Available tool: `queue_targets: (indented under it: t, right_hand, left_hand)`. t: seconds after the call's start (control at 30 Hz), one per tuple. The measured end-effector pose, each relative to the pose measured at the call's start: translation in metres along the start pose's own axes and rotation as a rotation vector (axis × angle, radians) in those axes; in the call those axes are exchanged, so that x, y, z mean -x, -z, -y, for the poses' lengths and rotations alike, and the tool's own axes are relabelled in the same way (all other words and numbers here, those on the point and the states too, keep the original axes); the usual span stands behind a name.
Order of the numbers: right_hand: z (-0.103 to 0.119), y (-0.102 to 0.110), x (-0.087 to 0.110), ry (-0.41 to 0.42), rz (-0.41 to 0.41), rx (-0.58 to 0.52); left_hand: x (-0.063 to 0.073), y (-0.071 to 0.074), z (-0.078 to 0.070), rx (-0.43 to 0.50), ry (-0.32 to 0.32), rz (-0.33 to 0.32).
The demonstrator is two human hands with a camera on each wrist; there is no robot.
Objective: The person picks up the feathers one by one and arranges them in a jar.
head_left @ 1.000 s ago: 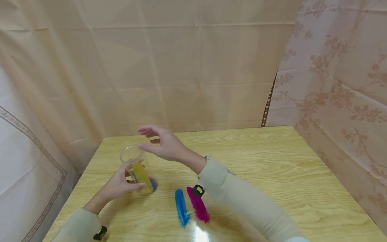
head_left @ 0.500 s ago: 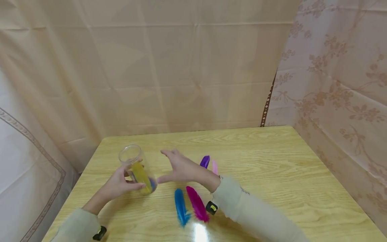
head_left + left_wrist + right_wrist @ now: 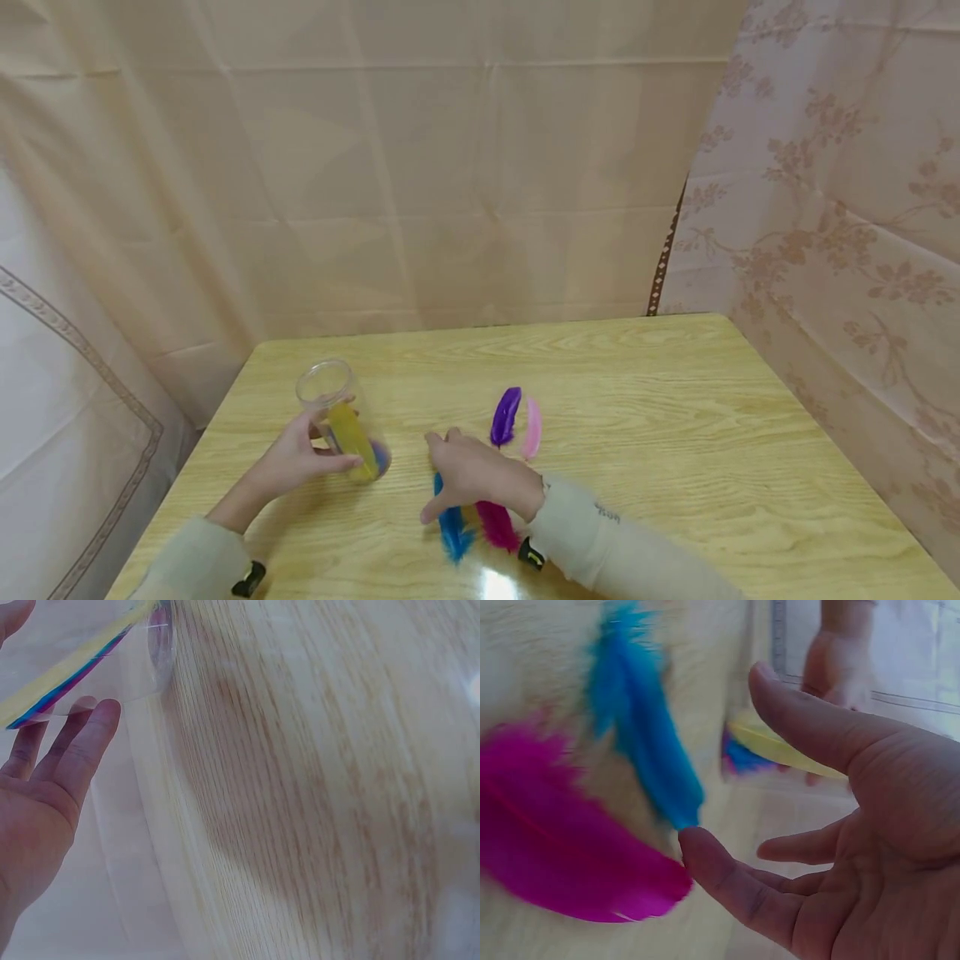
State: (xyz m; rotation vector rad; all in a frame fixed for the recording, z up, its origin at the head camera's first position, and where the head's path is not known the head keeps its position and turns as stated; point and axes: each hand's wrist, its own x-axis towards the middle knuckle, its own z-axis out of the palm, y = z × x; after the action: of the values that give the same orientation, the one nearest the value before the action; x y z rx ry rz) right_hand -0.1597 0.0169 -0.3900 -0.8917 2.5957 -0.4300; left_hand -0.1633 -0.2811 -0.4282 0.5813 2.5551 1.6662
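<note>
The left hand point(image 3: 296, 458) is curled round a clear plastic cup point(image 3: 363, 421), its thumb across the near side; in the head view the cup leans leftward, its mouth uncovered. A yellow feather point(image 3: 351, 440) lies inside along the wall, with blue and purple showing beside it. The right hand point(image 3: 472, 477) is spread wide, thumb well apart from the fingers, over a blue feather point(image 3: 453, 532) and a magenta feather point(image 3: 497, 527) lying on the table point(image 3: 637, 400). It hides the upper parts of both (whether a fingertip touches the blue one, the right wrist view does not settle). Beyond that wrist, a purple feather point(image 3: 506, 415) and a pink feather point(image 3: 533, 427) lie side by side, with nothing over them. The tabletop between cup and right hand is unobstructed. A beige curtain point(image 3: 487, 167) hangs behind the table, floral cloth point(image 3: 832, 208) to the right.
</note>
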Motion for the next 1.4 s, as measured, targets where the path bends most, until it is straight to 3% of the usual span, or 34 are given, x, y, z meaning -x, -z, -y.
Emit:
queue_targets:
  t: [0.23, 0.57, 0.93, 1.4]
  right_hand:
    - [-0.007, -0.017, -0.008, -0.051, -0.018, 0.02]
    - [-0.006, -0.026, -0.013, -0.029, -0.094, 0.111]
    - [-0.004, -0.03, -0.013, 0.024, -0.116, 0.067]
    - [-0.002, -0.033, -0.014, -0.004, -0.102, -0.008]
  left_hand:
    - [-0.001, 0.0, -0.002, -0.015, 0.01, -0.001]
    - [0.001, -0.001, -0.003, 0.0, 0.008, -0.007]
    - [-0.001, -0.001, 0.002, -0.008, 0.015, -0.01]
    - [-0.001, 0.0, -0.001, -0.026, 0.014, -0.003]
